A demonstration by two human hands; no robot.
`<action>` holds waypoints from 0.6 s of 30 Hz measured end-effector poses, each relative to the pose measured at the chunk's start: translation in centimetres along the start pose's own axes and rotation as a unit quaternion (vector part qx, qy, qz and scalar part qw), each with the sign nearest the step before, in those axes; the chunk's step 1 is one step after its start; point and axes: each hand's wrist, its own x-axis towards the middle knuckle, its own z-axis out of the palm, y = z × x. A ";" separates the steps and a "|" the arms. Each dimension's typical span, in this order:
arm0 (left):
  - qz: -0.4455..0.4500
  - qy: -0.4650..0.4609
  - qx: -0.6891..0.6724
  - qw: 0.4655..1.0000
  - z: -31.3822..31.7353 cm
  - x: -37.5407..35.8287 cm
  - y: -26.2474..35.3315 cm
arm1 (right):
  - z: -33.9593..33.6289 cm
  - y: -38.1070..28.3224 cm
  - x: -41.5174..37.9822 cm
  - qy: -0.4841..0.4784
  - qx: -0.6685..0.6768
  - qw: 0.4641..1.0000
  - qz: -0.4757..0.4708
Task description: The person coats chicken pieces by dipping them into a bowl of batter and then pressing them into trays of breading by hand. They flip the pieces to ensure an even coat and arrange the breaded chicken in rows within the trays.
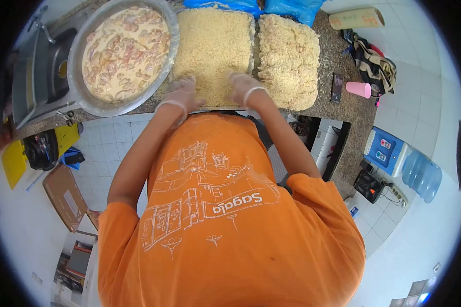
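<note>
A wide tray of pale yellow breadcrumbs (215, 43) lies straight ahead of me. My left hand (183, 93), in a clear plastic glove, rests at its near left edge, fingers apart and touching the crumbs. At the near right part of the same tray is my right hand (245, 89), also gloved, its thumb and fingers spread on the crumbs. The fingertips of both hands are partly lost in the crumbs. Left of the tray stands a big metal basin (175, 38) of raw meat pieces (125, 53) in creamy liquid. Stacked crumb-coated pieces (288, 61) sit on the right.
Blue plastic bags (292, 9) lie behind the trays. A sink (54, 61) is at far left. On the granite counter's right side are a phone (337, 88), a pink cup (358, 89), a plastic roll (356, 18) and a striped cloth (371, 64). A water dispenser (386, 151) stands lower right.
</note>
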 end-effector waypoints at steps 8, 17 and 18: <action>0.062 0.120 -0.098 0.986 2.9 4.1 -1.0 | 4.8 0.9 4.8 0.447 0.204 0.866 -0.097; 0.235 -0.011 0.120 0.965 5.0 -3.0 -4.1 | 7.4 1.0 -4.1 0.051 -0.033 0.983 -0.175; 0.255 0.033 0.150 0.955 5.4 -3.1 -3.8 | 8.2 1.1 -3.5 0.097 0.027 0.979 -0.177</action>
